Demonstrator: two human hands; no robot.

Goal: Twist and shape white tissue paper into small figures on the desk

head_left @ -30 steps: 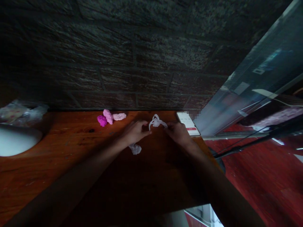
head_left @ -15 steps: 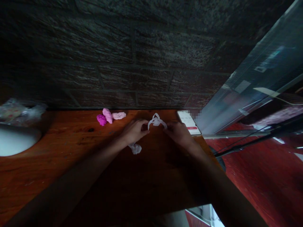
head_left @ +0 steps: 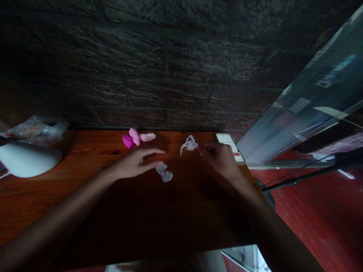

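Observation:
A white, knotted strip of thin, crumpled material lies near the wall with its loose ends splayed out. At its right end is my right hand, fingers pinched together on that end. My left hand is open over the table, apart from the strip, with thumb and fingers spread. Just by its thumb tip lies a crumpled, translucent plastic scrap. Behind the left hand rest several crumpled pink lumps, among them a magenta lump and a pale pink lump.
The wooden table meets a dark brick wall. A phone lies at the right, beside a translucent panel. A white rounded object and a clear plastic bag stand left. Red floor shows beyond the right edge.
My left hand has let go of the strip's left end, opened and drawn back to the left. The right hand stays at the other end. The view has shifted slightly.

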